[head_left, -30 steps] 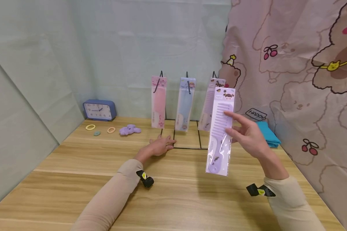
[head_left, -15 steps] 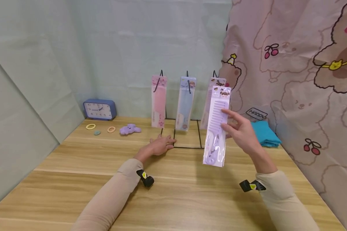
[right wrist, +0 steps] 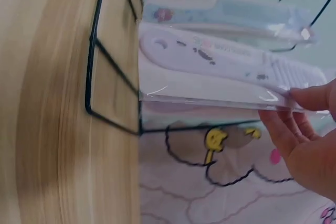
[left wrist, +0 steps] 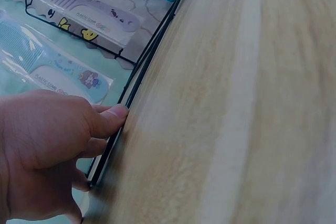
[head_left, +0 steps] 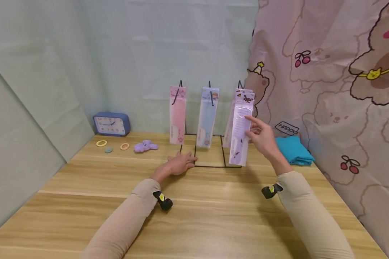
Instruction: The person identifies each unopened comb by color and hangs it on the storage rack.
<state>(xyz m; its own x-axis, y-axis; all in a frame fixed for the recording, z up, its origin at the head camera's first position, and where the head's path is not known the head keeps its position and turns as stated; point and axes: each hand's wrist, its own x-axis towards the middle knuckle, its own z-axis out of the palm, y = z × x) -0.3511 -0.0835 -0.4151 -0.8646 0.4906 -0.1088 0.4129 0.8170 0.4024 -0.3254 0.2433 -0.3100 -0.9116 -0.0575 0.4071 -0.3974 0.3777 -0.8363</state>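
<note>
My right hand (head_left: 262, 136) pinches a packaged purple comb (head_left: 241, 131) by its right edge, thumb in front and fingers behind. The package stands nearly upright, just in front of another packaged purple comb (head_left: 229, 126) on the right hook of a black wire rack (head_left: 224, 154). In the right wrist view the comb's handle end (right wrist: 157, 48) hangs over the rack base. My left hand (head_left: 179, 163) rests on the rack's front left base, fingers spread; the left wrist view shows its thumb (left wrist: 118, 113) touching the wire.
A packaged pink comb (head_left: 178, 117) and a packaged blue comb (head_left: 208, 118) hang on the other hooks. Purple claw clip (head_left: 146, 145), hair ties (head_left: 101, 143) and a blue clock (head_left: 111, 123) sit at the left. A folded teal cloth (head_left: 295, 151) lies at right.
My right hand has carried the comb package forward and slightly left, closer to the right hook. The left hand stays where it was on the rack base.
</note>
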